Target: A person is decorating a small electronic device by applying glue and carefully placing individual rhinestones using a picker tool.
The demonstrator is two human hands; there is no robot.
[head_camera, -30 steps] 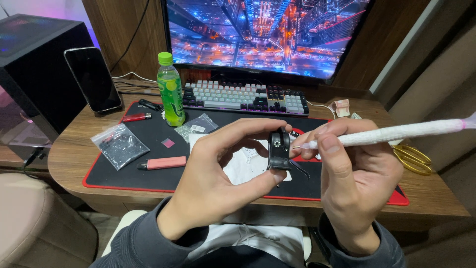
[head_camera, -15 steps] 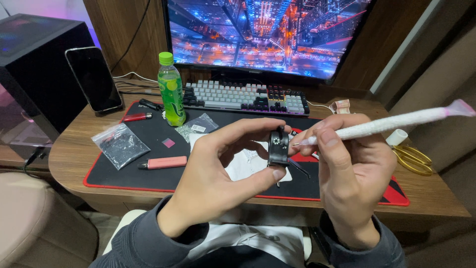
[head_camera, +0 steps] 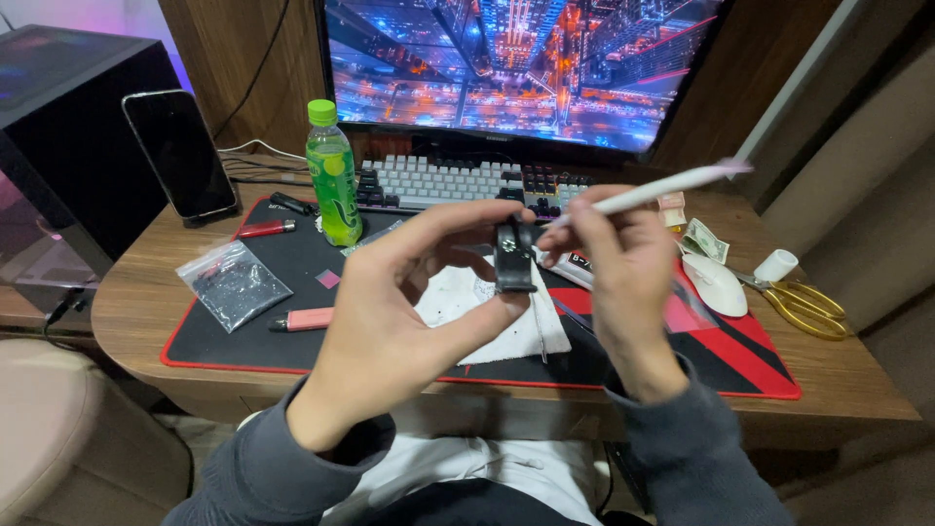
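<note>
While your left hand (head_camera: 409, 312) pinches the small black part (head_camera: 513, 255) between thumb below and fingertips above, you hold it up in front of your chest, above the desk (head_camera: 136, 292), its long axis standing close to upright. Your right hand (head_camera: 618, 282) is closed around a thin white stick (head_camera: 648, 190), gripped like a pen, and the stick runs from up at the right down to the left, its working tip just at the black part's upper right edge. Whether the tip actually touches, I can't tell from here.

That's the relation that counts: the part sits just to the left of your right hand, close enough that the knuckles of both hands nearly meet, and the stick crosses the part's upright axis at a slant.

Below your hands lies a white cloth (head_camera: 467, 312) on the black and red mat (head_camera: 234, 321). Left on the mat sit a clear plastic bag (head_camera: 234, 282) and a pink lighter (head_camera: 302, 319), with a green bottle (head_camera: 333, 175) standing behind. Off to the right, a white mouse (head_camera: 716, 284) and gold-handled scissors (head_camera: 804, 307). A keyboard (head_camera: 438, 183) and monitor (head_camera: 526, 68) fill the back.
</note>
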